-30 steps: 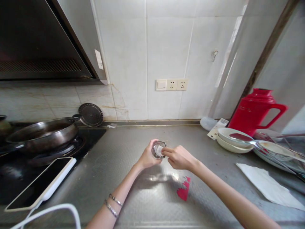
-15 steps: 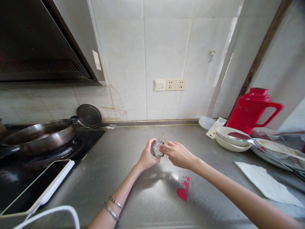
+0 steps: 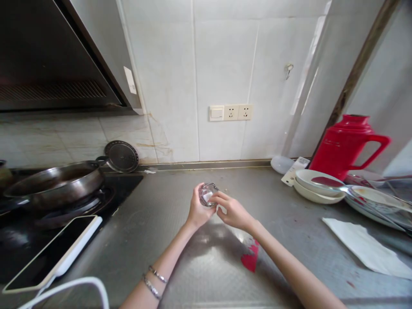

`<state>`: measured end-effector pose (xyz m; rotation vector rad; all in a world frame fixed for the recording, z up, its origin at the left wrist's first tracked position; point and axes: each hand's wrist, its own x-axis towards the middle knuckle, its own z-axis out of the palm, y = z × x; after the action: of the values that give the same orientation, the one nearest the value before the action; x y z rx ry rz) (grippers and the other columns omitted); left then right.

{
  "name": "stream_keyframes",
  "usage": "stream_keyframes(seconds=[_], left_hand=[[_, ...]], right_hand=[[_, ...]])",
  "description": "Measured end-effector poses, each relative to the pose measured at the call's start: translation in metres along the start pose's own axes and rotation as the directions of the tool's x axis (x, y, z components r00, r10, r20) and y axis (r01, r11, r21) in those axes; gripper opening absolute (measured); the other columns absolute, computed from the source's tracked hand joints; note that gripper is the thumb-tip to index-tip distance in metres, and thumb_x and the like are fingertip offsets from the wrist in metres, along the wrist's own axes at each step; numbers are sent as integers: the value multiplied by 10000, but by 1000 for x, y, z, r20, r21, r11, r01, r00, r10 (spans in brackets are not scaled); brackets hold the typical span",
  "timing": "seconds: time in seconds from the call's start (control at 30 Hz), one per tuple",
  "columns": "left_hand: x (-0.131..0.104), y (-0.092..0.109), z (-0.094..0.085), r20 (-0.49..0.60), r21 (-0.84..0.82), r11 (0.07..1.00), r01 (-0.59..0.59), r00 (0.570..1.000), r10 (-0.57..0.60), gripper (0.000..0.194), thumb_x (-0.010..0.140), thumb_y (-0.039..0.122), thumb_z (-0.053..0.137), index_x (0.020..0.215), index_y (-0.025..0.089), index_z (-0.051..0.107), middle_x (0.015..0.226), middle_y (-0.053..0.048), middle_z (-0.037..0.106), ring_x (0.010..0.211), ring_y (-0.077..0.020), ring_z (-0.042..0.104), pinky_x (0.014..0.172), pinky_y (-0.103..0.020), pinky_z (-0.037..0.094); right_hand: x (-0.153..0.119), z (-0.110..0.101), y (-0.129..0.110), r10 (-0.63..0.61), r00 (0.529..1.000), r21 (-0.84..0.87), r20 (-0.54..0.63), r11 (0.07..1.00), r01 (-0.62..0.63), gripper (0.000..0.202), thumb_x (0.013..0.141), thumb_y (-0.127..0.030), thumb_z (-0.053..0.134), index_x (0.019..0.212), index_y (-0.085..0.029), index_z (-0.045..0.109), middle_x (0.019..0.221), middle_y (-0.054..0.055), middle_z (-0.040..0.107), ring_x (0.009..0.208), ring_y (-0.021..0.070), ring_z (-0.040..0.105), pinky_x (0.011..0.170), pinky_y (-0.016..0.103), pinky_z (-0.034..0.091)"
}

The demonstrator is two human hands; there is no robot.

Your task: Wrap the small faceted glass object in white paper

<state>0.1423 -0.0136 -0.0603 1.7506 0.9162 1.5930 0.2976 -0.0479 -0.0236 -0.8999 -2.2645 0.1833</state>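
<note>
Soft, fairly bright light fills the scene, streaking the tiled wall [image 3: 225, 64] at far right; the range hood [image 3: 48, 51] at far left is dark. Glare and diffuse shadow mottle the near steel countertop [image 3: 206, 274]. Wide-angle stretch slants the red thermos [image 3: 341, 148]; fine detail looks smeared

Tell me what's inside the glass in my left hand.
Inside the glass, some whitish material shows, too blurred to identify. The fingers of your right hand cover part of the opening, hiding whatever lies beneath them.

steel pan [image 3: 58, 187] on stove [image 3: 120, 189] | phone [image 3: 51, 253] with white cable [image 3: 80, 280] | red thermos [image 3: 343, 148] behind bowls [image 3: 310, 194] | white paper [image 3: 363, 246]
</note>
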Motion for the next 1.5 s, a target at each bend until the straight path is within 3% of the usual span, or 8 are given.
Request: stream_keyframes(seconds=[0.37, 0.67, 0.83, 0.9, 0.97, 1.07, 1.17, 1.5], left_hand=[[-6, 4, 7, 225, -100, 992, 82, 973, -58, 755, 573, 142, 752, 1224, 209, 374, 1177, -101, 590, 1047, -235, 608, 946, -381, 467], [-6, 8, -5, 331, -168, 985, 47, 944, 12, 804, 629, 117, 674, 1351, 212, 334, 1395, -130, 436, 1269, -280, 461, 1075, -435, 376], [3, 3, -9, 101, -211, 956, 204, 977, -186, 525, 705, 232, 568, 1225, 207, 495, 1328, -96, 529, 1188, -261, 535, 954, -395, 478], [7, 1, -7, 66, -287, 855, 433, 899, -433, 421, 769, 361, 521, 1150, 183, 536, 1141, -104, 636, 913, -239, 658, 706, -355, 554], [8, 3, -6, 269, -356, 661, 661, 750, -605, 493, 801, 523, 468, 1108, 149, 565, 924, -105, 685, 656, -229, 669, 501, -333, 524], [7, 8, -8, 581, -370, 414, 832, 554, -596, 684, 780, 718, 391, 1036, 121, 608, 752, -99, 686, 540, -256, 663, 386, -316, 475], [6, 11, -11, 695, -371, 310, 876, 483, -533, 716, 790, 736, 373, 966, 93, 633, 734, -119, 697, 522, -259, 669, 344, -286, 450], [6, 7, -11, 500, -576, 374, 727, 675, -543, 442, 868, 430, 472, 1166, 128, 597, 828, -85, 703, 539, -212, 666, 345, -241, 420]], right_hand=[[-9, -10, 26, -153, 982, -361, 109, 915, 182, 102, 873, -170, 567, 970, -183, 595, 1038, 77, 618, 949, 210, 542, 808, 356, 496], [-13, -21, 28, -157, 983, -420, 91, 889, 181, 160, 844, -65, 520, 938, -170, 597, 1051, 82, 614, 1032, 228, 493, 808, 340, 515], [-15, -25, 30, -180, 982, -410, 51, 893, 185, 197, 842, -62, 517, 985, -171, 597, 1098, 76, 619, 1072, 232, 481, 869, 355, 507], [-15, -23, 27, -210, 976, -399, 57, 891, 215, 191, 865, -78, 500, 991, -177, 603, 1104, 75, 621, 1086, 230, 486, 877, 353, 503], [-15, -18, 24, -251, 964, -390, 86, 882, 264, 160, 896, -114, 485, 969, -182, 611, 1090, 73, 629, 1069, 223, 507, 859, 348, 503], [-14, -9, 22, -282, 954, -410, 105, 861, 300, 112, 913, -172, 504, 919, -183, 616, 1044, 69, 648, 993, 213, 547, 791, 334, 501], [-13, -5, 20, -247, 964, -428, 104, 864, 267, 103, 902, -160, 516, 925, -188, 612, 1048, 66, 649, 963, 201, 561, 753, 315, 482], [-10, -14, -15, 37, 979, -456, 200, 888, 59, 514, 716, -33, 506, 1207, -184, 523, 1162, 86, 614, 1120, 275, 424, 883, 403, 389]])
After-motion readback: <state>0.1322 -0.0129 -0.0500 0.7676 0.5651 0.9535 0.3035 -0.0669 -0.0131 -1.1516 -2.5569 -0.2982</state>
